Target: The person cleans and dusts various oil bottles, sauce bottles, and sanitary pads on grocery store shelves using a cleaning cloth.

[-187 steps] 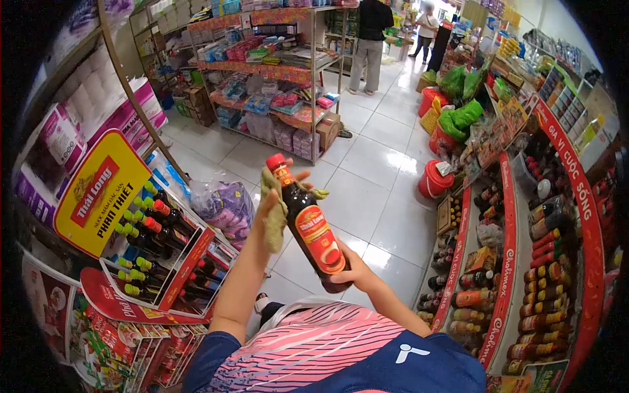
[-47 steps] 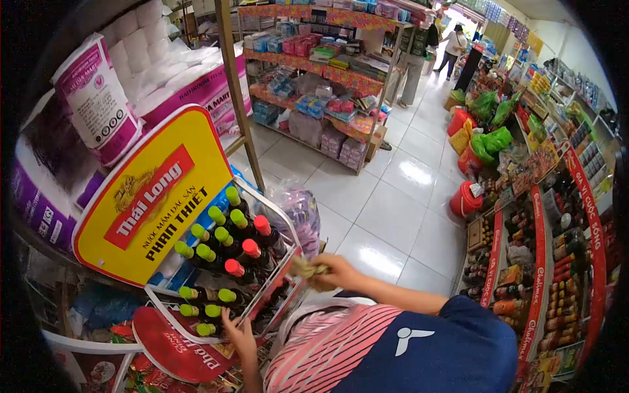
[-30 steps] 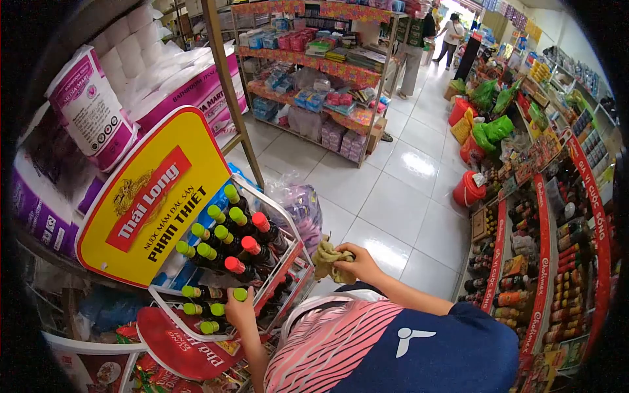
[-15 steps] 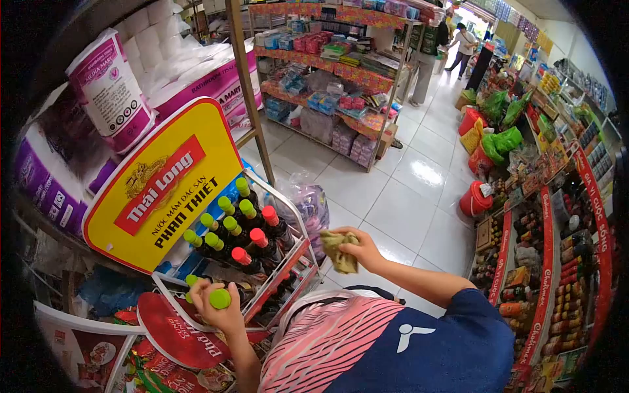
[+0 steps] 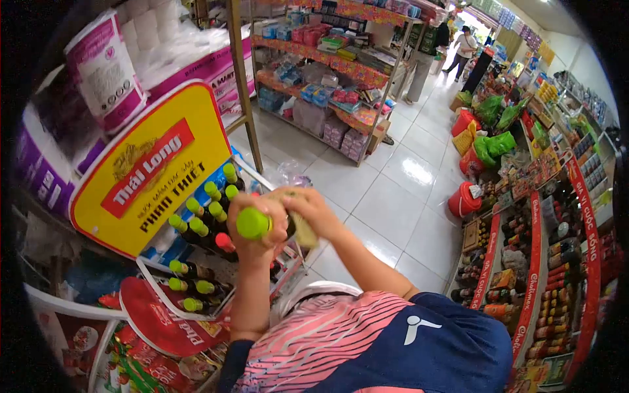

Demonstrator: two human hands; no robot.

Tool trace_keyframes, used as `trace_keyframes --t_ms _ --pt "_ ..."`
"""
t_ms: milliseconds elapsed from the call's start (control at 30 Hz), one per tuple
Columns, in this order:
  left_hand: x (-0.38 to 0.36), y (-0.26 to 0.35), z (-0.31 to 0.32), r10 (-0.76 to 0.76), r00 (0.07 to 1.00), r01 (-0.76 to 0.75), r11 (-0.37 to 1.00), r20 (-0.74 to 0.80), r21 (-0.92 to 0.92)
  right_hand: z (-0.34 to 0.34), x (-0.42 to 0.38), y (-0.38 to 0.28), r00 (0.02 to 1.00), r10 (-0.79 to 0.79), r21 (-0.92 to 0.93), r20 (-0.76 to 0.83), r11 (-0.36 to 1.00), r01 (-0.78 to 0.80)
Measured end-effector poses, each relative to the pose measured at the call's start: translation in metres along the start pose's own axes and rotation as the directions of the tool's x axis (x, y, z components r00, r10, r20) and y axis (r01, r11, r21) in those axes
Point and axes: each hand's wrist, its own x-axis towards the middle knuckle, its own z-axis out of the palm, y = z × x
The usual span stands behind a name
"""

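A green-capped fish sauce bottle (image 5: 253,224) is held upright in my left hand (image 5: 259,245), its cap toward me and most of its body hidden by the fingers. My right hand (image 5: 316,213) is closed on a yellowish-green cloth (image 5: 305,232) and presses it to the bottle's side. Just below and to the left, several green-capped bottles (image 5: 203,226) and a red-capped bottle (image 5: 225,242) stand in a white wire rack (image 5: 157,288). More green-capped bottles (image 5: 190,285) occupy its nearer row.
A yellow sign (image 5: 154,170) rises behind the rack. Toilet paper packs (image 5: 108,72) are stacked at the left. Across the tiled floor (image 5: 380,203) stands a goods shelf (image 5: 327,85). Sauce shelves (image 5: 531,281) line the right side, near a red bucket (image 5: 464,200). People (image 5: 464,49) stand far down the aisle.
My left hand has lifted a green-capped bottle up from the rack's near end. My right hand has moved left, bringing the cloth against it. The view has shifted slightly.
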Motion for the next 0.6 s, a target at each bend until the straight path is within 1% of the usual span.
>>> trace_keyframes --t_ms 33,67,100,167,200,233,267,300,333,367,400,433,467,500,533,600 --pt "0.004 -0.006 -0.001 0.000 1.000 0.004 0.994 0.030 -0.113 -0.016 0.002 -0.002 0.998 0.022 0.002 0.062 1.000 -0.022" --pt "0.012 -0.004 0.005 -0.080 0.997 0.082 0.965 0.020 -0.250 -0.025 0.001 0.002 0.990 0.046 0.013 0.137 0.999 -0.048" --pt "0.019 -0.004 0.003 -0.136 0.991 0.133 0.970 -0.002 -0.203 -0.024 -0.007 0.013 0.999 -0.040 -0.144 -0.035 0.989 0.035" --pt "0.034 -0.010 -0.001 -0.228 0.973 0.230 0.955 0.034 -0.187 -0.034 -0.029 0.032 0.974 -0.138 -0.309 -0.177 0.948 0.078" --pt "0.037 -0.014 0.001 -0.268 0.963 0.256 0.939 -0.021 -0.232 -0.047 -0.038 0.037 0.977 0.124 -0.096 -0.173 0.985 -0.142" --pt "0.040 -0.017 0.000 -0.293 0.956 0.270 0.911 -0.029 -0.311 -0.054 -0.043 0.033 0.924 0.363 0.108 -0.118 0.930 -0.352" --pt "0.043 -0.022 -0.001 -0.323 0.946 0.287 0.876 -0.028 -0.388 -0.055 -0.052 0.029 0.926 0.358 0.105 -0.125 0.932 -0.346" --pt "0.043 -0.027 0.002 -0.329 0.944 0.296 0.871 -0.018 -0.391 -0.047 -0.066 0.016 0.958 0.237 0.103 -0.161 0.969 -0.223" --pt "0.042 -0.032 0.005 -0.366 0.930 0.328 0.844 -0.010 -0.424 -0.041 -0.076 0.004 0.972 0.118 0.098 -0.201 0.990 -0.100" --pt "0.039 -0.038 0.010 -0.404 0.915 0.358 0.814 -0.001 -0.458 -0.038 -0.079 -0.006 0.975 -0.018 -0.006 -0.221 1.000 0.018" --pt "0.034 -0.045 0.016 -0.416 0.909 0.371 0.804 0.006 -0.464 -0.032 -0.080 -0.016 0.972 -0.013 -0.007 -0.236 1.000 0.012" --pt "0.028 -0.051 0.025 -0.401 0.916 0.379 0.851 0.018 -0.363 -0.027 -0.076 -0.024 0.941 -0.187 -0.171 -0.283 0.975 0.142" --pt "0.023 -0.055 0.033 -0.383 0.923 0.378 0.890 0.032 -0.254 -0.025 -0.072 -0.032 0.885 -0.360 -0.335 -0.296 0.907 0.257" --pt "0.019 -0.053 0.043 -0.354 0.935 0.347 0.916 -0.001 -0.202 -0.028 -0.070 -0.039 0.890 -0.356 -0.469 -0.284 0.862 0.196" --pt "0.020 -0.057 0.041 -0.357 0.934 0.351 0.916 0.005 -0.196 -0.031 -0.068 -0.042 0.887 -0.361 -0.466 -0.289 0.862 0.199" --pt "0.027 -0.068 0.040 -0.095 0.995 0.093 0.986 -0.009 -0.139 -0.038 -0.065 -0.048 0.961 -0.157 -0.337 -0.227 0.938 0.074"
